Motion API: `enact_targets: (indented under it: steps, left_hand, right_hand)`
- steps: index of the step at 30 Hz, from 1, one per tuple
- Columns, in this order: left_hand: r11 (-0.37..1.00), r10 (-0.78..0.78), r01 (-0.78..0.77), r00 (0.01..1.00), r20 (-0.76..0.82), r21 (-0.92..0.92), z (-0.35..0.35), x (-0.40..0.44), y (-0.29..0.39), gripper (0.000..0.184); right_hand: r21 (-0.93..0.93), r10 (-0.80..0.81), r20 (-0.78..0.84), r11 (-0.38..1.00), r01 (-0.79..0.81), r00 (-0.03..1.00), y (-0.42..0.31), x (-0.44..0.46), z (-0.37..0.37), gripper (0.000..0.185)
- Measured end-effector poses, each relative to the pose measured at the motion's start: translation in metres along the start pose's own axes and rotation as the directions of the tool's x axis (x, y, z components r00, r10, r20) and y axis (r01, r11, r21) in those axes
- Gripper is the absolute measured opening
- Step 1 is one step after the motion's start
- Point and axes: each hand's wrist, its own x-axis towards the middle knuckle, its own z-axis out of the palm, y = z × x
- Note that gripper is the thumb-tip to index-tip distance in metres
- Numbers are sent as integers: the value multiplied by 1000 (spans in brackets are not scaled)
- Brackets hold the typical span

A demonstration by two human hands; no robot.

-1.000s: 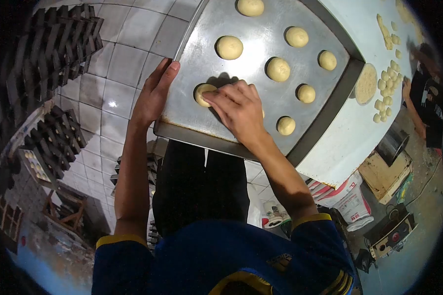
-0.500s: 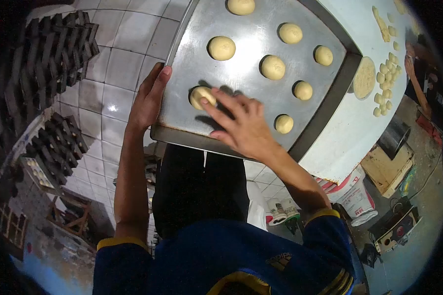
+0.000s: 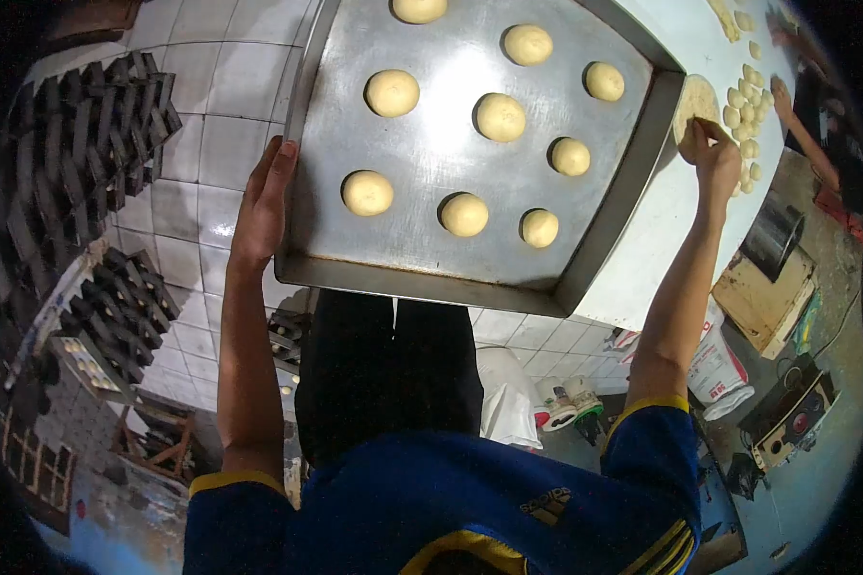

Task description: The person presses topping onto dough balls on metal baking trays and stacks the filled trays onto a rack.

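"Where's your right hand?"

"Out at the bowl (image 3: 697, 91) on the table (image 3: 628, 278), just beyond the tray (image 3: 422, 273). My right hand (image 3: 697, 134) has thumb and fingers bunched together, tips down at the bowl's near edge. I can't tell whether they pinch anything."

"And the balls?"

"Nine balls (image 3: 501, 117) show in the tray, set apart from each other. The nearest to my left hand (image 3: 267, 206) sits just inside the tray's left wall."

"How would you do this bit well?"

"I'd keep the pinch small and right over the bowl, so nothing strays onto the table or the dough pieces (image 3: 748, 101) beside it. I'd hold the tray steady too, since its near side juts out over my legs."

"How are your arms set?"

"Right arm stretched forward and out to the side, wrist bent down. Left arm nearly straight, hand against the tray's outer wall, fingers long and pointing forward, thumb by the rim; I see no finger curled over it."
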Motion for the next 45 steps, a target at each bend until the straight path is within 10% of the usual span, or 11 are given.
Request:
enact_targets:
  steps: [8, 11, 16, 18, 22, 26, 36, 45]
  left_hand:
    - [988, 88, -84, 996, 22, -130, -2, 10, -29, 74]
    - [950, 202, -165, 972, 120, -263, 3, 11, -26, 74]
    - [971, 18, -8, 999, 41, -238, 0, 1, -13, 77]
    - [969, 26, -17, 999, 35, -247, 1, 6, -25, 79]
    - [973, 12, -15, 1000, -13, -229, 2, 10, -25, 90]
    - [921, -11, 52, 994, 108, -385, 1, 3, -12, 84]
    - [915, 1, 35, 996, 88, -402, -2, 13, -34, 79]
    - [917, 45, -8, 996, 82, -398, -1, 17, -43, 85]
  right_hand:
    - [241, 161, 186, 949, -204, 969, 8, -1, 1, 38]
    - [118, 124, 11, 985, -125, 992, 2, -7, -4, 33]
    - [307, 336, 55, 891, -336, 940, -6, -9, -20, 32]
    - [740, 295, 78, 623, -253, 952, 11, -14, -6, 37]
    - [683, 300, 301, 595, -424, 905, -69, -60, -58, 30]
    - [776, -29, 530, 419, -471, 848, -173, -138, -79, 22]
    - [602, -423, -33, 715, 356, 906, -271, -219, -28, 27]
    - [408, -632, 112, 732, 545, 767, -250, -235, -18, 60]
